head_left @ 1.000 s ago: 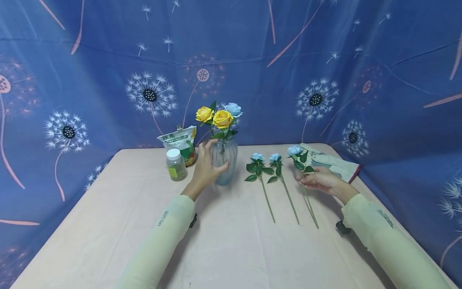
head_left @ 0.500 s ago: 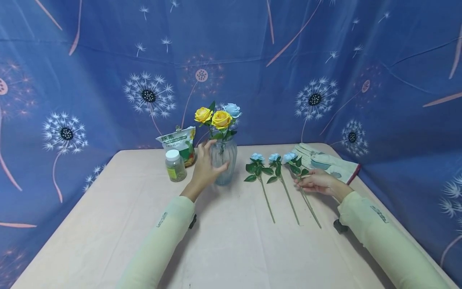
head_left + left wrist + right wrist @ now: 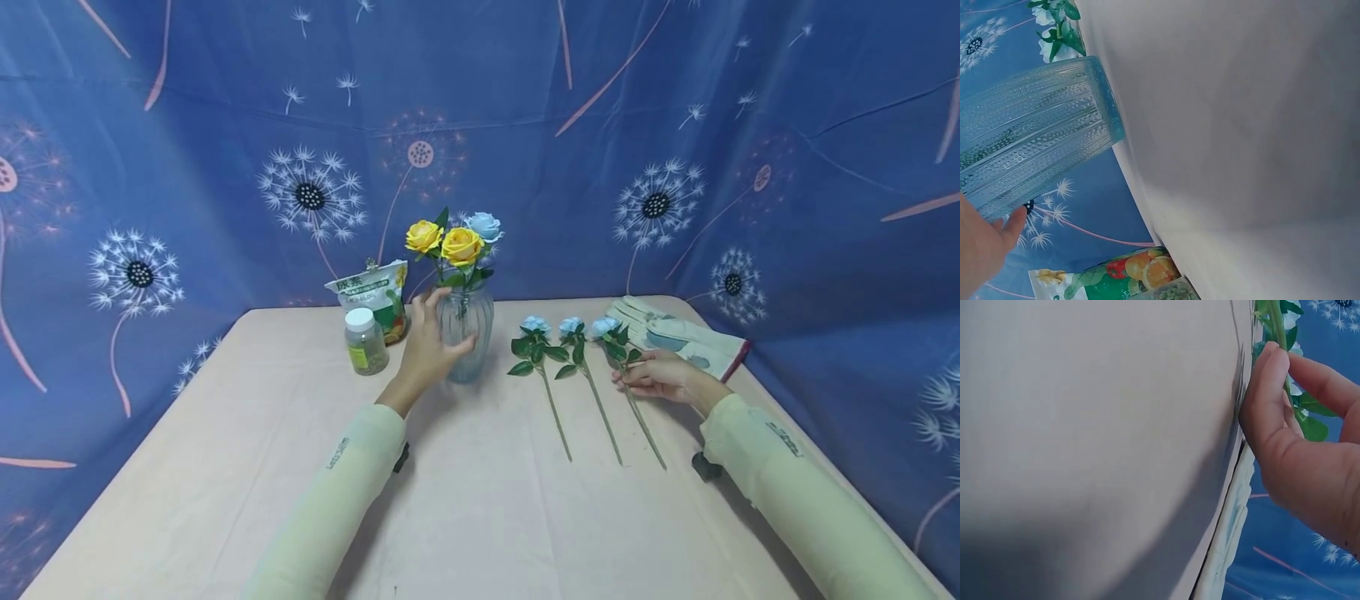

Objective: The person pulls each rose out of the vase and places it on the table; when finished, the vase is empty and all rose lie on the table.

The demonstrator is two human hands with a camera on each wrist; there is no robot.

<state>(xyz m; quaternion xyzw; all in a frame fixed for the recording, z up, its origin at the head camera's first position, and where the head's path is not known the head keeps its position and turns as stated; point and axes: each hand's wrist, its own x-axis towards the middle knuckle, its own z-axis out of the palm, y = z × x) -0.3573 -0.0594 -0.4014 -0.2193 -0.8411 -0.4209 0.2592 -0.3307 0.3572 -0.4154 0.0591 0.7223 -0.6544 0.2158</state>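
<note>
A ribbed clear glass vase (image 3: 474,337) stands upright toward the back of the table, holding two yellow roses (image 3: 462,247) and a light blue rose (image 3: 483,226). My left hand (image 3: 431,350) curves round the vase's left side, thumb across its front; in the left wrist view, fingers touch the glass (image 3: 1035,131). Farther right, my right hand (image 3: 663,377) pinches the green stem of a blue rose (image 3: 606,327) just below its leaves. In the right wrist view, the stem (image 3: 1277,325) passes between thumb and finger. Two more blue roses (image 3: 536,325) lie beside it, stems pointing toward me.
Left of the vase stands a small white-lidded jar (image 3: 365,343), with a clipped printed bag (image 3: 378,296) behind it. A pale work glove (image 3: 686,337) lies behind my right hand. Blue dandelion-patterned cloth (image 3: 525,150) hangs behind the pale table (image 3: 465,517).
My right hand has brought the rose's bloom down and left, toward the other two blue roses, and the hand has shifted slightly left. My left hand has stayed at the vase.
</note>
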